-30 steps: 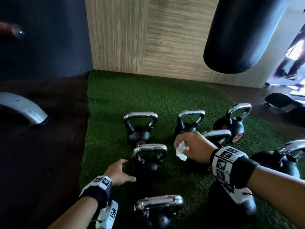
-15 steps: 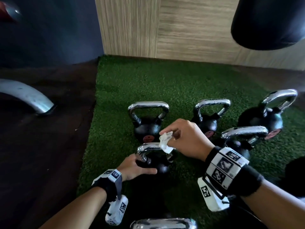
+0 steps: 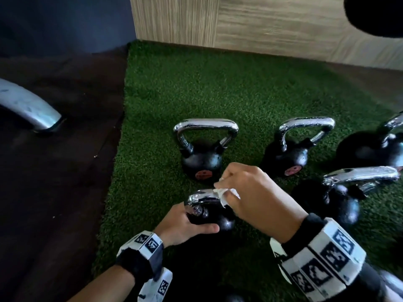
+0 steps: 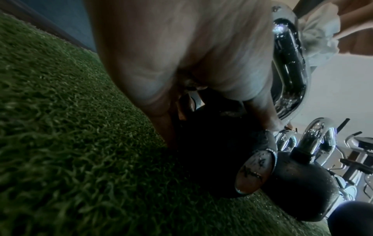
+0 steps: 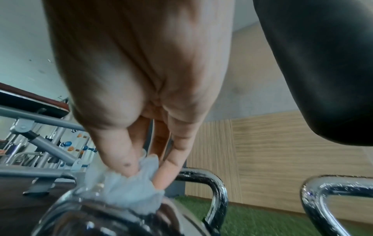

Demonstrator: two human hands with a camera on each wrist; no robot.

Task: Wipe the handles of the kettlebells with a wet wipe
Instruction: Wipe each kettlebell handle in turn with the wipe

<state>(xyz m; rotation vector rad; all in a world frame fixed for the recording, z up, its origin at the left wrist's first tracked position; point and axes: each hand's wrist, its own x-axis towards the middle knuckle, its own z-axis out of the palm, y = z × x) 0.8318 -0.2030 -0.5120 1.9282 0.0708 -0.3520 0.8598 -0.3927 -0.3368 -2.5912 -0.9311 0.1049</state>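
Several black kettlebells with chrome handles stand on green turf (image 3: 196, 83). My left hand (image 3: 185, 225) grips the body of the nearest small kettlebell (image 3: 220, 222), thumb along its front. My right hand (image 3: 250, 192) pinches a crumpled white wet wipe (image 3: 224, 192) and presses it on that kettlebell's chrome handle (image 3: 200, 196). In the right wrist view thumb and fingers squeeze the wipe (image 5: 131, 190) against the handle (image 5: 90, 215). The left wrist view shows the handle (image 4: 288, 63) beside my palm and the wipe (image 4: 316, 32) at the top right.
Another kettlebell (image 3: 202, 158) stands just behind, one more (image 3: 290, 155) to its right, and others at the right edge (image 3: 340, 197). A punching bag (image 3: 375, 14) hangs at the upper right. A grey metal machine foot (image 3: 28, 107) lies on the dark floor at left.
My right hand has brought the wipe leftward and down onto the near kettlebell's handle. My left hand has closed round that kettlebell's body. The head view has come closer.
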